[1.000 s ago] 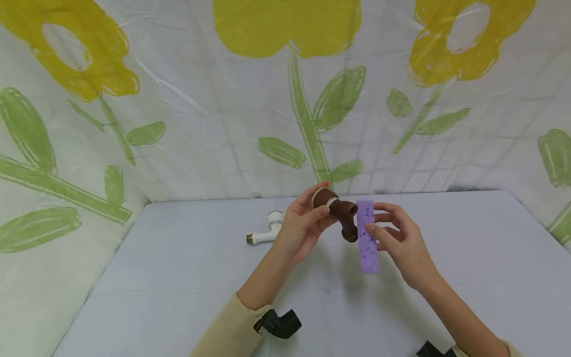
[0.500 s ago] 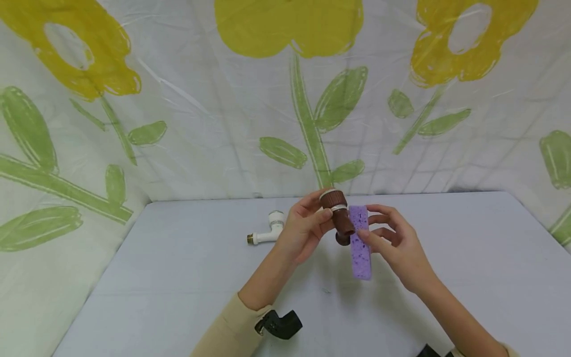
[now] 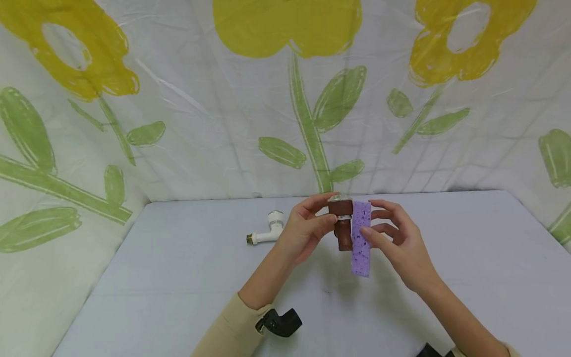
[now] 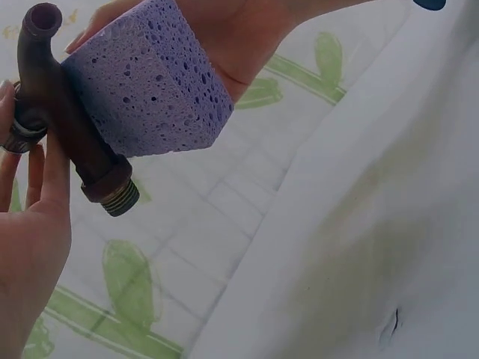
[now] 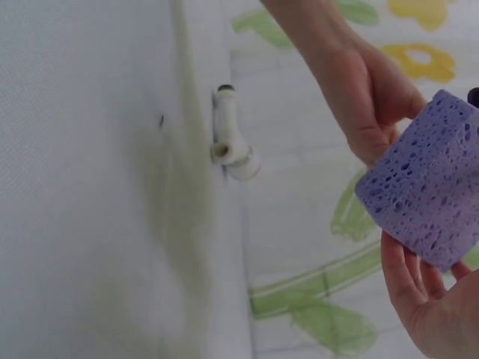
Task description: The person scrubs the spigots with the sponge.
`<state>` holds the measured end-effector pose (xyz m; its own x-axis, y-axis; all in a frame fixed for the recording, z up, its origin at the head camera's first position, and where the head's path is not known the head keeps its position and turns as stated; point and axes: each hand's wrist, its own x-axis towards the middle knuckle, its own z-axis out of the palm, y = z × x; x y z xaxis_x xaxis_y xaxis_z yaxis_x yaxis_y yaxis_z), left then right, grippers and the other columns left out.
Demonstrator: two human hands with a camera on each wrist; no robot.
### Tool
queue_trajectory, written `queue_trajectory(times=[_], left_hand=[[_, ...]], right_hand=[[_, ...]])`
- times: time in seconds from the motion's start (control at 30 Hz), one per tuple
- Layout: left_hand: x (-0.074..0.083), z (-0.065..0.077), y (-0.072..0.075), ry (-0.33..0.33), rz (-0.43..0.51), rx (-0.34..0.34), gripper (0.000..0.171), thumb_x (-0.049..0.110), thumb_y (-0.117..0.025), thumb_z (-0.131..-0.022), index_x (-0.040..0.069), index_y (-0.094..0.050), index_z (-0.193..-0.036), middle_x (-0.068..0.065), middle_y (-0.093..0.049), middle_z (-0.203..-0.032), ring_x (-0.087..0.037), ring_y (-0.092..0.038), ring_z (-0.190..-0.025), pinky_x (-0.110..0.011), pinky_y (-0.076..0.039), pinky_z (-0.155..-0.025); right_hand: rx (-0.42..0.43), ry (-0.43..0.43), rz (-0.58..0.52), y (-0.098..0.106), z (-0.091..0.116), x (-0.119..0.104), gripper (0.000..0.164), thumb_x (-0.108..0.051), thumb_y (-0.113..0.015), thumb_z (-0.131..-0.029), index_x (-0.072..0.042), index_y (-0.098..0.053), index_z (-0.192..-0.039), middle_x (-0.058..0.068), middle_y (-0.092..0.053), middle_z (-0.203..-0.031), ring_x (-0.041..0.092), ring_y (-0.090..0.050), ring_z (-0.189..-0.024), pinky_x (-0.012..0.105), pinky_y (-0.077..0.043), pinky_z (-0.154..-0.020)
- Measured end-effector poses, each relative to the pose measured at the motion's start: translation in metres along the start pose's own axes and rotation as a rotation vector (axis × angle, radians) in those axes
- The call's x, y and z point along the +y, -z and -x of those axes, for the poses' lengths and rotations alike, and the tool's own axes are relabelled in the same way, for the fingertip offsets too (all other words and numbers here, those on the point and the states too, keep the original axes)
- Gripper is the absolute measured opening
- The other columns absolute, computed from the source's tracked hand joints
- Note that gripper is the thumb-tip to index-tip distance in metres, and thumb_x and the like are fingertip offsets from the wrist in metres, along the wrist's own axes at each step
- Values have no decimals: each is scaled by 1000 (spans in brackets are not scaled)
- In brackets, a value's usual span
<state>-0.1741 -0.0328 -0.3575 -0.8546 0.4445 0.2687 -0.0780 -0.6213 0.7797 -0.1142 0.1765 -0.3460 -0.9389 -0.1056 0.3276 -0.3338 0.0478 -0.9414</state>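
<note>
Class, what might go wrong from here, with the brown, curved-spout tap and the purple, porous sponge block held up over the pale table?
The brown tap is held by the left-hand grip above the pale table, so it may slip and drop.
The purple sponge block reaches below where the right-hand grip pinches it, so pressing might tilt it loose.
The tap's threaded end is bare, so its ridges could snag the sponge if rubbed there.

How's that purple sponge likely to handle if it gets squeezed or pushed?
The sponge is probably light for its size, since its faces are full of open pores. It looks springy rather than floppy: pinched in the right hand, its block shape shows no sag. Its flat faces make rolling unlikely if set down.
</note>
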Motion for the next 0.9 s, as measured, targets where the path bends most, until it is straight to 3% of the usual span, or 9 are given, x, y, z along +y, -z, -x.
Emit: queue_trajectory(times=[0.13, 0.27, 0.37, 0.5, 0.63, 0.9], left_hand=[[1, 0, 0, 13, -40, 14, 34, 0, -76, -95, 26, -78, -117, 1, -67, -115, -10, -68, -98, -23, -58, -87], [2, 0, 1, 15, -82, 44, 45, -15, -57, -95, 16, -74, -124, 2, -70, -112, -11, -70, -97, -24, -60, -89], [2, 0, 3, 19, -96, 54, 46, -18, -54, -96, 12, -71, -126, 2, -72, -110, -11, -71, -97, -26, -61, -89], [1, -1, 4, 25, -127, 67, 44, -18, -53, -97, 8, -71, -127, 3, -72, -111, -12, -71, -98, -29, -61, -90], [3, -1, 1, 51, -175, 101, 44, -13, -54, -99, -1, -62, -140, 2, -70, -114, -14, -71, -99, -30, -62, -86], [10, -2, -3, 100, -200, 119, 47, -4, -54, -104, 4, -53, -151, -4, -65, -122, -19, -69, -109, -39, -65, -84]], right_hand=[[6, 0, 5, 0, 0, -1, 50, 6, -64, -100, -13, -54, -144, 3, -62, -122, 11, -70, -95, 23, -64, -79], [15, -2, 22, 0, -1, -1, 51, 5, -66, -99, -12, -53, -146, 3, -62, -123, 12, -69, -97, 22, -63, -80], [23, -2, 38, 1, -2, -1, 52, 5, -68, -98, -13, -54, -145, 2, -61, -125, 12, -69, -99, 21, -62, -81], [30, 9, 33, 2, -5, -1, 56, 8, -69, -96, -14, -54, -146, 2, -60, -127, 11, -68, -100, 19, -61, -80], [31, 25, 26, 2, -9, 0, 60, 10, -70, -95, -11, -53, -148, 2, -59, -129, 12, -68, -101, 19, -61, -80], [29, 24, 23, 2, -19, -3, 67, 11, -74, -92, -6, -48, -152, 2, -59, -130, 10, -68, -105, 19, -61, -84]])
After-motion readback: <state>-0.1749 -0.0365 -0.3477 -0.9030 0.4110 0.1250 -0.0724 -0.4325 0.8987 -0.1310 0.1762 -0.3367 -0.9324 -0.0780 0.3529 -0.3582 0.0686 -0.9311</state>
